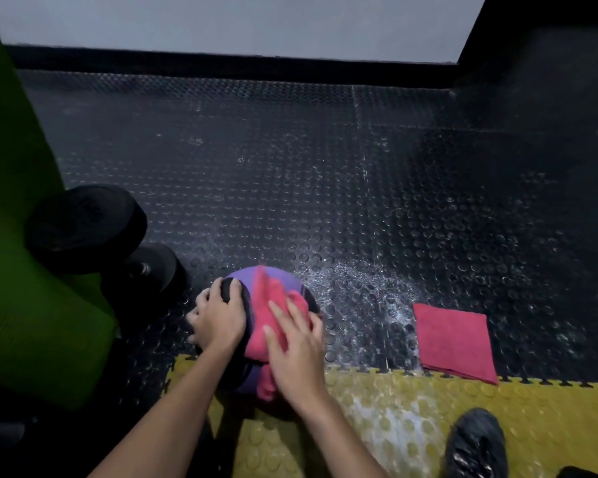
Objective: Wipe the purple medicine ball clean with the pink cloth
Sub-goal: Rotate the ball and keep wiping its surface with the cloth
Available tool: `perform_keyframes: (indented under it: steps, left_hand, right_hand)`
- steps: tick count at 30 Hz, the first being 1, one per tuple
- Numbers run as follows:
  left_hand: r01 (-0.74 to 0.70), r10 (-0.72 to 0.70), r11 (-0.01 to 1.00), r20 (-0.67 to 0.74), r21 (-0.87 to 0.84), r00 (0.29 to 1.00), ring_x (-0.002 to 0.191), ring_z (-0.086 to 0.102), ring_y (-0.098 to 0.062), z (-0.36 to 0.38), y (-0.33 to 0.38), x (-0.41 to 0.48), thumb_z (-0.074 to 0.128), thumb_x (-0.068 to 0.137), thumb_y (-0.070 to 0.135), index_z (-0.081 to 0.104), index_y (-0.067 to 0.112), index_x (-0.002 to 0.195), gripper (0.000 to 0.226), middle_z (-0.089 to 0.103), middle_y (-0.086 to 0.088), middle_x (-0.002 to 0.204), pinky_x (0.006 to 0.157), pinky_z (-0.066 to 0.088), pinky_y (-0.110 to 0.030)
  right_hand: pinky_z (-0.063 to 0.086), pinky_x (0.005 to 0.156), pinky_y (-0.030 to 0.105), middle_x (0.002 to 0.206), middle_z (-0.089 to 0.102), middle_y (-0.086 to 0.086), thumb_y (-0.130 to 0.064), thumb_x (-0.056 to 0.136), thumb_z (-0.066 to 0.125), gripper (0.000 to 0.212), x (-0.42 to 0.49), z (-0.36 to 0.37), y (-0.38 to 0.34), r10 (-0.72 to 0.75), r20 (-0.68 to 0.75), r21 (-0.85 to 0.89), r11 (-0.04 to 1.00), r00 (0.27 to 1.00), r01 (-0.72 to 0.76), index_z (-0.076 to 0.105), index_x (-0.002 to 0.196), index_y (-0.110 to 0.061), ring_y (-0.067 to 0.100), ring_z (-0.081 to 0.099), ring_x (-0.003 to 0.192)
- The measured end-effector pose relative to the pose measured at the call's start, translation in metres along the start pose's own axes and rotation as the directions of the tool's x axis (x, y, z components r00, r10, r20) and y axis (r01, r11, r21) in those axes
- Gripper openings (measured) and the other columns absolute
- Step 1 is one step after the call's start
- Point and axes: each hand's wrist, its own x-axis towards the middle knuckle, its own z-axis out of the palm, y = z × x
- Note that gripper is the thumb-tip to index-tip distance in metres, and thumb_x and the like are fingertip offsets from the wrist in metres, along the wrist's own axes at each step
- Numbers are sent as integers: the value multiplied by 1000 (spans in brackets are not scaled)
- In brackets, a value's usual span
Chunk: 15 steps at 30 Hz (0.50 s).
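Observation:
The purple medicine ball [244, 277] with black panels rests on the floor where the black mat meets the yellow mat. A pink cloth [268, 315] is draped over its top and near side. My right hand [295, 343] lies flat on the cloth with fingers spread, pressing it against the ball. My left hand [218, 317] grips the ball's left side over a black panel and holds it steady. Much of the ball is hidden under the cloth and both hands.
A second folded pink cloth [454, 343] lies on the black studded floor to the right. Black dumbbells [87, 229] sit at the left beside a green mat [25, 257]. A black shoe [475, 443] stands on the yellow mat [394, 408]. A wall runs along the back.

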Motion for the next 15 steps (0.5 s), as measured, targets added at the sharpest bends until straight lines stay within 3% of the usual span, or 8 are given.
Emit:
perform_keyframes:
  steps: [3, 5, 8, 10, 12, 15]
  left_hand:
    - [19, -19, 1000, -25, 10, 1000, 129, 28, -34, 1, -5, -4, 28, 97, 51, 37, 33, 140, 48, 30, 1, 149, 105, 23, -51]
    - [38, -40, 999, -43, -26, 998, 131, 27, -34, 4, -7, -3, 30, 96, 51, 36, 29, 141, 51, 30, -2, 149, 105, 23, -51]
    - [69, -74, 996, -97, -58, 993, 135, 25, -32, 13, -1, -5, 32, 96, 50, 35, 24, 142, 53, 29, -4, 150, 107, 20, -55]
    - [95, -102, 993, -111, -64, 989, 138, 23, -30, 17, 4, -6, 31, 96, 50, 34, 23, 143, 54, 28, -3, 152, 107, 19, -57]
    - [97, -104, 993, -107, -71, 989, 139, 22, -30, 18, 4, -3, 30, 96, 49, 33, 23, 144, 54, 27, -2, 153, 108, 19, -58]
    - [82, -89, 993, -95, -81, 991, 140, 21, -29, 12, -2, -1, 30, 97, 48, 33, 24, 144, 53, 27, 1, 153, 109, 20, -56]
  right_hand:
    - [9, 112, 45, 149, 26, -15, -60, 81, 14, 60, 25, 10, 11, -62, 76, -270, 960, 995, 80, 41, 132, -42, 18, 11, 140]
    - [9, 113, 42, 148, 29, -12, -60, 83, 15, 61, 44, 7, 18, -43, 81, -242, 968, 996, 61, 44, 132, -38, 19, 12, 141]
    - [18, 113, 33, 144, 39, -3, -42, 94, 36, 42, 70, 7, 19, 37, 67, -136, 990, 997, -28, 50, 130, -24, 23, 22, 138]
    - [18, 111, 29, 138, 47, 3, -42, 94, 33, 47, 70, 14, 14, 83, 10, -125, 989, 997, -81, 55, 126, -16, 24, 30, 134]
    - [19, 110, 28, 132, 54, 3, -48, 91, 28, 55, 47, 21, 8, -54, -82, -160, 986, 995, 41, 60, 120, -13, 24, 36, 131]
    - [19, 111, 24, 131, 54, -3, -37, 92, 36, 41, 7, 24, 13, -317, -78, -186, 936, 945, 299, 60, 120, -18, 19, 33, 130]
